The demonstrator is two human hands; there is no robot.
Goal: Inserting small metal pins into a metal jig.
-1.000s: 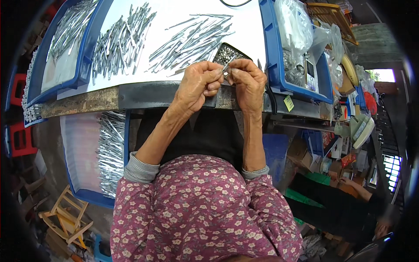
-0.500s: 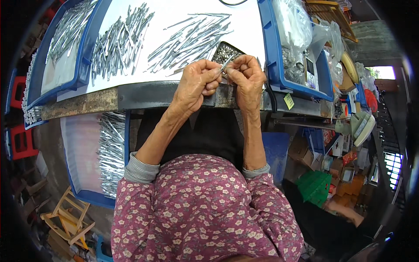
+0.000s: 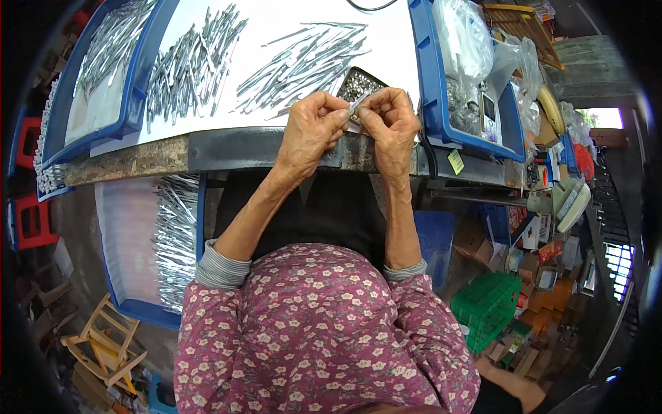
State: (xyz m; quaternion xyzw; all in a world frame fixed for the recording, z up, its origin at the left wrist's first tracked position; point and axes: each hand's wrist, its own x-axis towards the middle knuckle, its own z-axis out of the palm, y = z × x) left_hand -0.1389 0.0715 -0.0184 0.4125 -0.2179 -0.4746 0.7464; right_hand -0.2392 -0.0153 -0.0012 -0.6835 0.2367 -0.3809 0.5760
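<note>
Over the near edge of the table, my left hand [image 3: 310, 133] and my right hand [image 3: 393, 132] pinch a thin silvery metal strip [image 3: 356, 105] from both sides. Fingertips cover most of it, so its exact kind is hard to make out. Just beyond the fingers lies a small dark tray [image 3: 340, 92] of tiny shiny metal parts. A loose pile of slim metal strips [image 3: 303, 65] spreads on the white table surface [image 3: 265, 15] to the left of that tray. A second pile of metal strips [image 3: 193, 69] lies farther left.
On the table's left stands a blue bin [image 3: 131, 96] with more strips; on its right, another blue bin [image 3: 427, 69] holds plastic bags. A blue tray [image 3: 148, 316] of strips sits below. At lower right are a green crate [image 3: 486, 303] and another person's arm [image 3: 517, 386].
My hands stay almost in place, the strip still pinched between them and turned slightly. The other person's arm at lower right has moved left and down, uncovering more of the green crate.
</note>
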